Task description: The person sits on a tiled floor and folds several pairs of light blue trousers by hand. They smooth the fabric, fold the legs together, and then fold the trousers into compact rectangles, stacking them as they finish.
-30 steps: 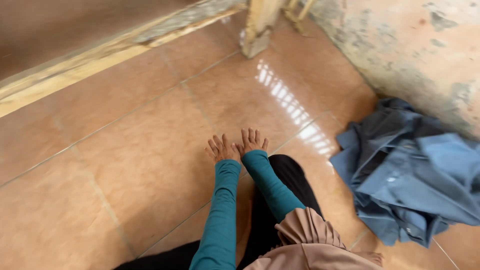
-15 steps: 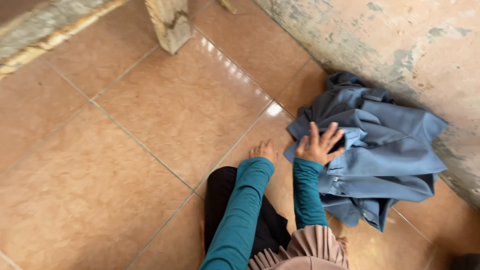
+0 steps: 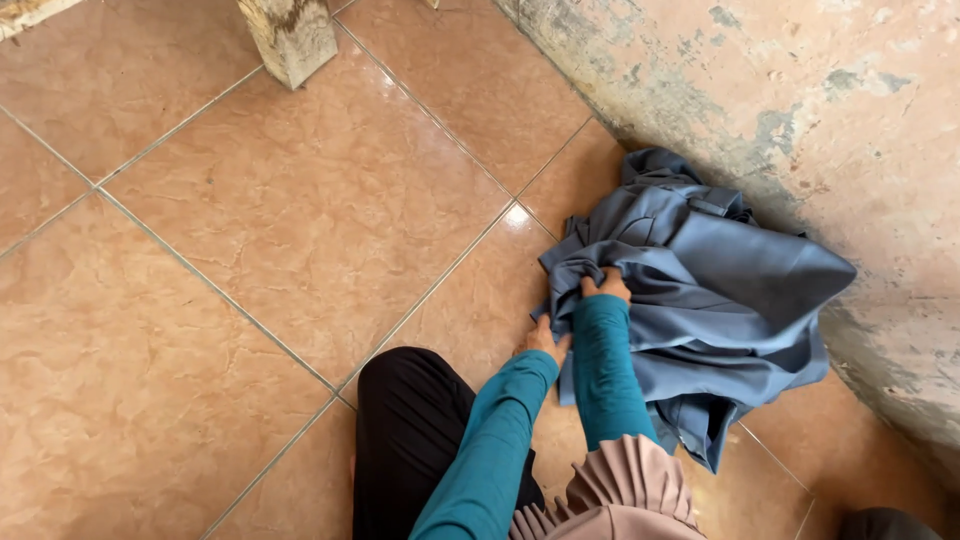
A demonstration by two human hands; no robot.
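Garment, crumpled blue-grey cloth (image 3: 700,290), heaped on glossy orange floor tiles (image 3: 300,220) against stained wall (image 3: 800,90); long axis along wall. Right hand (image 3: 606,287) grip bunched around fold. Left hand (image 3: 543,340) at edge, grip state unclear.

No packages, labels, signs or screens are visible.

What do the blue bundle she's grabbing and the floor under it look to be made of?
The blue-grey garment looks like thin woven cloth, matte with a slight sheen; it creases and bunches softly where the right hand grips it. The floor looks like glazed ceramic tile, orange-brown and marbled, with grout lines and a glossy reflection. The left hand rests at the cloth's edge.
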